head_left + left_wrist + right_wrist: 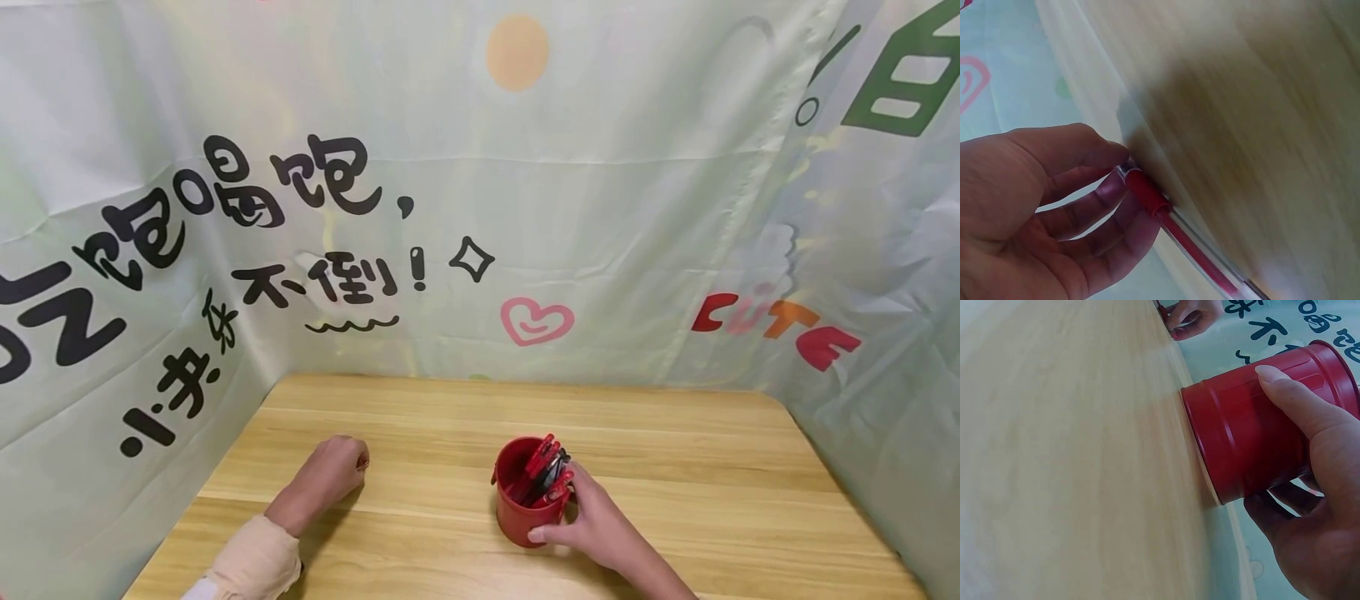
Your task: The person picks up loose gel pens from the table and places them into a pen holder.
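Observation:
My left hand (330, 475) is at the left of the table, its fingers curled. In the left wrist view its thumb and fingers pinch one end of a pen (1149, 195) with a red grip and a clear barrel; the head view hides this pen behind the hand. To the right of it stands a small red bucket-shaped pen holder (516, 523), upright on the table, with several red and dark pens (546, 479) leaning toward its right side. My right hand (600, 518) grips the holder from the right, the thumb (1291, 394) along its near side.
The light wooden table (420, 417) has its back edge against a pale fabric backdrop (622, 225) printed with black characters, a pink heart and coloured letters. More of this fabric hangs on the left and right sides.

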Available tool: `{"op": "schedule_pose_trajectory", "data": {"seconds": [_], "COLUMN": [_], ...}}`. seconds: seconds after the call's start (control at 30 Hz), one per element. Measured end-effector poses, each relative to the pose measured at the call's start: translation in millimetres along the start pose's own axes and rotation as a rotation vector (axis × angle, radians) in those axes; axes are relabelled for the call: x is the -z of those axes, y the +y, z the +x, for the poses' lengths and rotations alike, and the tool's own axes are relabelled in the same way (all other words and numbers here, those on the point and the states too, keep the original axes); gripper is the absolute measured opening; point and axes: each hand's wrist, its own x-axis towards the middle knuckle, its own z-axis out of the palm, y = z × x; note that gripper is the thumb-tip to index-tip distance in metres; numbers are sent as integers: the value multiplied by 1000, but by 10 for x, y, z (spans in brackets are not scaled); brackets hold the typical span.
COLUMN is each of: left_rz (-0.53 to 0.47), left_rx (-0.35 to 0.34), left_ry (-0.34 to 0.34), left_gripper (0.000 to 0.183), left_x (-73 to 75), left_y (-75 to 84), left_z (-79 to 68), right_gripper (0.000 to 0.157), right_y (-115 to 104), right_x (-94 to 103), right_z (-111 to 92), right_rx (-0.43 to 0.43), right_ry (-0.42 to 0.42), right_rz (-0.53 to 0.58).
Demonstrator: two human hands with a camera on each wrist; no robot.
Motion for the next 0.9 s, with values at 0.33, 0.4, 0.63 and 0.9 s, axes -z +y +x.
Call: {"op": "schedule_pose_trajectory", "data": {"seconds": [0.33, 0.4, 0.63, 0.9], "left_rz": [38, 39, 48, 72], "left_rx": [-24, -22, -38, -100], "left_ry": [21, 25, 95, 170], "left_gripper": [23, 22, 22, 11], "left_x": [-22, -23, 16, 90], "left_y": [-8, -8, 26, 151], "left_z": [1, 4, 47, 96], "right_gripper": [103, 104, 105, 106], "right_y": [-7, -6, -2, 2], "right_x": [-1, 1, 3, 2], "right_z": [1, -1, -2, -10], "right_rx": [13, 19, 12, 11], "right_ry": [0, 5, 10, 12], "right_rz": [6, -3, -2, -10]}}
